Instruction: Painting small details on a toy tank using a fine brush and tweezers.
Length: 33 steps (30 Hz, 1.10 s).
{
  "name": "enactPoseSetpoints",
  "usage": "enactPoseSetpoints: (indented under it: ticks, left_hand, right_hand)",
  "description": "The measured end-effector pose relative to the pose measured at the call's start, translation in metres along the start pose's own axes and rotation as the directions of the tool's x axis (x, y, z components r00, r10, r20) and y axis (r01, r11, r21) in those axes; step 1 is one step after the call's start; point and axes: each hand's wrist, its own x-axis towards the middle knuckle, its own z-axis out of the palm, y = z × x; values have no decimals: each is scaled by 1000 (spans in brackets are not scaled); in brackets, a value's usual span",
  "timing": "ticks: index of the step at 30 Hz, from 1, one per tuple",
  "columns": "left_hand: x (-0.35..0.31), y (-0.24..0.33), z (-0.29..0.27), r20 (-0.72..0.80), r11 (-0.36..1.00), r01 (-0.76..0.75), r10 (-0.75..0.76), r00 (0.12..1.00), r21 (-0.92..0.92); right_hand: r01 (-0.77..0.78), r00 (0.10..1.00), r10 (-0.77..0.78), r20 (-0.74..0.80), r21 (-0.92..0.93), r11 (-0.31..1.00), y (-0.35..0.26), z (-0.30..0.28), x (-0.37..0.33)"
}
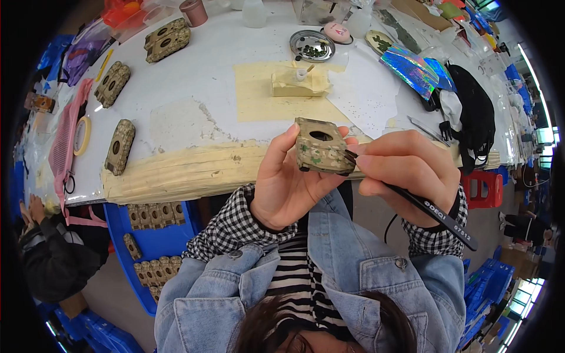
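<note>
Camo model hull (323, 154) is pinched in the left hand (279, 191), thumb one side, fingers behind and under, no slack. It's held up off the table (206, 76) at the near edge, top face tipped toward the wearer, presumably for sightline and access. Black tweezers (432, 212) are held pen-style in the right hand (412, 170), fingers closed on the shank, tip end up by the hull's right edge; whether anything is nipped there can't be told, fingers in the way. Tape-wrapped block (288, 89) is set just beyond; metal dish (299, 38) of dark green bits (312, 50) farther out, likely for reach. More hulls (120, 147) are spaced out at left; others are rowed in a blue tray (122, 226) below, probably to save room. Writing: pale print on the tweezers; pink case (336, 31) marking can't be made out.
</note>
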Motion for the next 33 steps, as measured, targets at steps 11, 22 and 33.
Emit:
enactPoseSetpoints:
  ticks: [11, 22, 33]
  left_hand:
    - [1, 3, -8, 75, 993, 27, -19, 997, -112]
    - [-11, 21, -15, 135, 959, -39, 80, 988, -282]
    - [-12, 35, -27, 212, 944, -9, 83, 974, -331]
  right_hand:
    - [-37, 973, 79, -219, 190, 981, 13, -5, -13]
    - [-304, 864, 358, -354, 201, 931, 36, 35, -2]
    - [-291, 901, 169, -400, -266, 919, 82, 72, 33]
